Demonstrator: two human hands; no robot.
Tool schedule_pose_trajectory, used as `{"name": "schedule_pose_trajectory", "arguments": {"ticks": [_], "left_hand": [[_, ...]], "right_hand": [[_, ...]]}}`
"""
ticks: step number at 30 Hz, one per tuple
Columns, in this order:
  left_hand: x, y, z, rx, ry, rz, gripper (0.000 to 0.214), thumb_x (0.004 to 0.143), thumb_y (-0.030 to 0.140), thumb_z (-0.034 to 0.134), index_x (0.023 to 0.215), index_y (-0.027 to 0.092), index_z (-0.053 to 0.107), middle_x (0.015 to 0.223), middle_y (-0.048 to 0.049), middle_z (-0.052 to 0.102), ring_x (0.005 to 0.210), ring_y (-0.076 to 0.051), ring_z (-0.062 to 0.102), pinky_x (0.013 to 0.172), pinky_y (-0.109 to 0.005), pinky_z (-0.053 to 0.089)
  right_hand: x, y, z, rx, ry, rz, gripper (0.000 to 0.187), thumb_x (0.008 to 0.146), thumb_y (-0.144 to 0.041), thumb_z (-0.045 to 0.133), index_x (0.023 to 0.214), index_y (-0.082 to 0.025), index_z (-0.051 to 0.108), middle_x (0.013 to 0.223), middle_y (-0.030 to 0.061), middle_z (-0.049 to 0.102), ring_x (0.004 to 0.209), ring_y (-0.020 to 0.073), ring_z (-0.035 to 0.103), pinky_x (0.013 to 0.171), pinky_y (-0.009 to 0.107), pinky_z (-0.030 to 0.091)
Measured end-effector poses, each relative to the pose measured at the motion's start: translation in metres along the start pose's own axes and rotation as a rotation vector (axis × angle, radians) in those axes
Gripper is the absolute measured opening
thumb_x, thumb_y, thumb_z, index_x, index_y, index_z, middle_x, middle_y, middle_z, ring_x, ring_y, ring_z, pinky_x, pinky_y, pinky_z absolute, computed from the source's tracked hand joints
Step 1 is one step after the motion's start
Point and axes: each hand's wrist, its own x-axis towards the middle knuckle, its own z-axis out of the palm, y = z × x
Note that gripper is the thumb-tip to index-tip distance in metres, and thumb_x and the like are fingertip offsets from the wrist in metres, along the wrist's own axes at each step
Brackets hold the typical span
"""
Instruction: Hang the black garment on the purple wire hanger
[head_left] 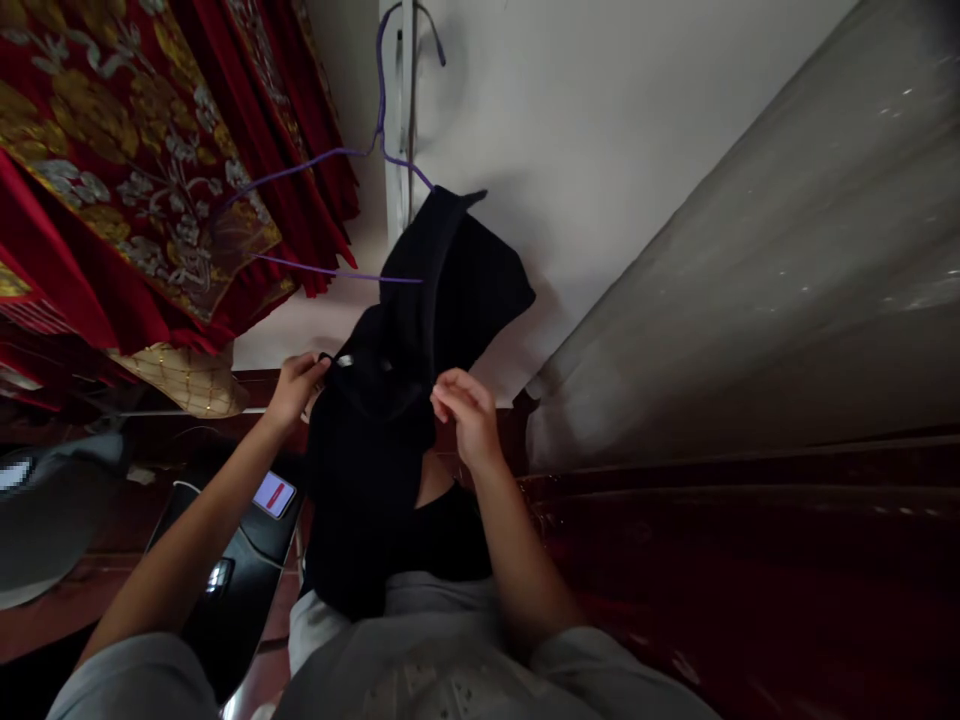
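Observation:
A black shirt (375, 470) hangs partly on a purple hanger (307, 163), bunched toward the hanger's right side. The hanger's left arm and part of its lower bar are bare. My left hand (296, 390) pinches the shirt's edge on the left, near a small pale label (345, 360). On the opposite side, my right hand (465, 405) has its fingers closed on the cloth edge. The lower part of the shirt hangs down in front of my body.
A metal upright (405, 130) on the white wall carries the hanger's hook. Red embroidered cloth (135, 170) hangs at upper left, and a grey sheet (735, 260) drapes on the right. Below left, a phone (274, 495) lies on a black seat (244, 600).

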Motion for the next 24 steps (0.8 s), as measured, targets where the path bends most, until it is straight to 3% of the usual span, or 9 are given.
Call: {"name": "schedule_pose_trajectory", "arguments": {"ticks": [3,6,8,10,13,15,18,21,24], "left_hand": [[-0.007,0.04,0.024,-0.079,-0.189,-0.095,0.036,0.085,0.053,0.083,0.084,0.019,0.072,0.074,-0.0033,0.065,0.062,-0.015,0.059,0.059,-0.031,0.049],[-0.011,0.091,0.054,-0.103,-0.336,0.013,0.029,0.089,0.051,0.08,0.096,0.022,0.078,0.097,-0.0077,0.073,0.085,-0.021,0.069,0.079,-0.036,0.057],[-0.014,0.119,0.073,-0.06,-0.461,0.158,0.024,0.09,0.047,0.079,0.095,0.023,0.08,0.106,-0.0096,0.074,0.103,-0.026,0.07,0.097,-0.041,0.056],[-0.016,0.131,0.086,-0.047,-0.516,0.25,0.023,0.089,0.045,0.081,0.094,0.024,0.081,0.114,-0.011,0.074,0.115,-0.029,0.068,0.109,-0.044,0.051],[-0.014,0.119,0.091,-0.136,-0.515,0.164,0.036,0.086,0.056,0.081,0.1,0.022,0.08,0.109,-0.0122,0.074,0.112,-0.03,0.07,0.104,-0.043,0.055],[-0.013,0.096,0.087,-0.128,-0.597,0.051,0.045,0.09,0.066,0.07,0.093,0.022,0.079,0.09,-0.01,0.074,0.093,-0.028,0.073,0.087,-0.038,0.06],[-0.013,0.065,0.073,0.211,-0.876,-0.01,0.059,0.101,0.067,0.048,0.067,0.022,0.068,0.065,-0.006,0.064,0.066,-0.023,0.067,0.063,-0.033,0.056],[-0.003,0.052,0.054,0.619,-1.062,0.056,0.057,0.101,0.062,0.047,0.07,0.02,0.066,0.078,-0.0074,0.07,0.078,-0.025,0.069,0.081,-0.037,0.057],[0.021,0.054,0.028,0.92,-1.036,0.153,0.053,0.094,0.066,0.056,0.08,0.017,0.069,0.093,-0.0104,0.073,0.104,-0.032,0.067,0.115,-0.057,0.038]], "right_hand": [[-0.001,-0.01,0.001,-0.183,0.163,-0.306,0.032,0.087,-0.048,0.066,0.106,-0.024,0.059,0.102,0.0081,0.064,0.093,0.0208,0.064,0.082,0.036,0.055],[-0.001,-0.025,0.01,-0.346,0.03,-0.486,0.066,0.084,-0.054,0.071,0.139,-0.025,0.046,0.141,0.0154,0.055,0.134,0.03,0.055,0.112,0.047,0.049],[0.0,-0.036,0.017,-0.354,-0.11,-0.441,0.069,0.086,-0.05,0.072,0.144,-0.026,0.043,0.14,0.0142,0.059,0.131,0.0292,0.059,0.108,0.045,0.053],[0.004,-0.047,0.019,-0.336,-0.113,-0.395,0.045,0.091,-0.042,0.067,0.131,-0.026,0.056,0.118,0.01,0.069,0.11,0.0265,0.068,0.094,0.042,0.059],[0.014,-0.064,0.007,-0.298,-0.057,-0.408,0.009,0.09,-0.033,0.064,0.091,-0.024,0.066,0.079,0.0044,0.064,0.081,0.0232,0.066,0.077,0.04,0.06],[0.024,-0.077,-0.005,-0.287,-0.095,-0.434,0.012,0.086,-0.031,0.065,0.076,-0.023,0.062,0.067,0.0023,0.056,0.07,0.0207,0.061,0.068,0.038,0.057],[0.042,-0.098,-0.018,-0.367,-0.037,-0.567,0.019,0.081,-0.033,0.066,0.067,-0.022,0.058,0.059,0.0003,0.047,0.059,0.0167,0.053,0.057,0.033,0.05],[0.059,-0.122,-0.018,-0.395,0.181,-0.796,0.019,0.079,-0.037,0.064,0.068,-0.022,0.06,0.061,0.0007,0.051,0.061,0.0172,0.055,0.058,0.034,0.05],[0.077,-0.14,-0.016,-0.394,0.258,-0.902,0.012,0.079,-0.035,0.062,0.079,-0.024,0.067,0.078,0.004,0.065,0.076,0.0213,0.066,0.068,0.037,0.055]]}}
